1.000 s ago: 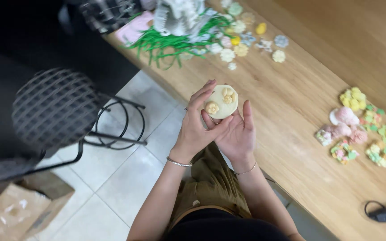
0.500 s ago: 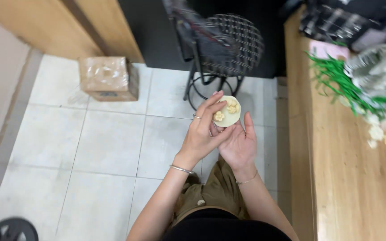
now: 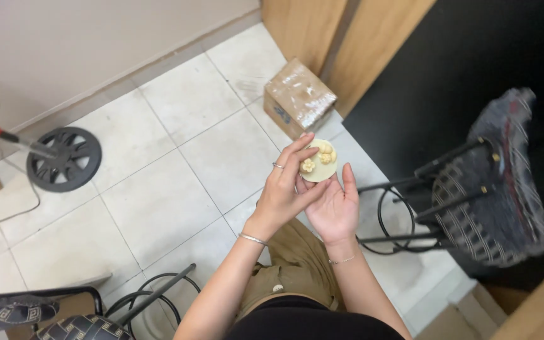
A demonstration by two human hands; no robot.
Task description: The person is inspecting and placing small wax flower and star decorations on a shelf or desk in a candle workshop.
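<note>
A small round cream disc (image 3: 318,162) with three little yellow flowers (image 3: 321,157) stuck on its top is sitting up in the air between the two hands, above the person's lap and the white tiled floor (image 3: 158,189); the right hand (image 3: 335,211) is lying open and flat under it, palm up, so the disc is resting on the fingertips like on a little table; the left hand (image 3: 284,189) is coming over from the side and pinching the edge with the thumb and fingers, which looks like a way to keep it from sliding off and to keep the flower side facing up; so the left hand is gripping the disc lightly and the right hand is only cupping it from below, not closed on it; a thin ring is showing on one left finger and a thin bracelet (image 3: 252,238) is sitting on the left wrist; just past the hands a small brown cardboard box (image 3: 298,101) wrapped in clear tape is standing on the floor beside a wooden panel (image 3: 322,38); to the right a black stool (image 3: 473,195) with a patterned seat is standing near; far to the left the round black base of a fan (image 3: 64,158) is resting on the tiles, well apart from the hands.
</note>
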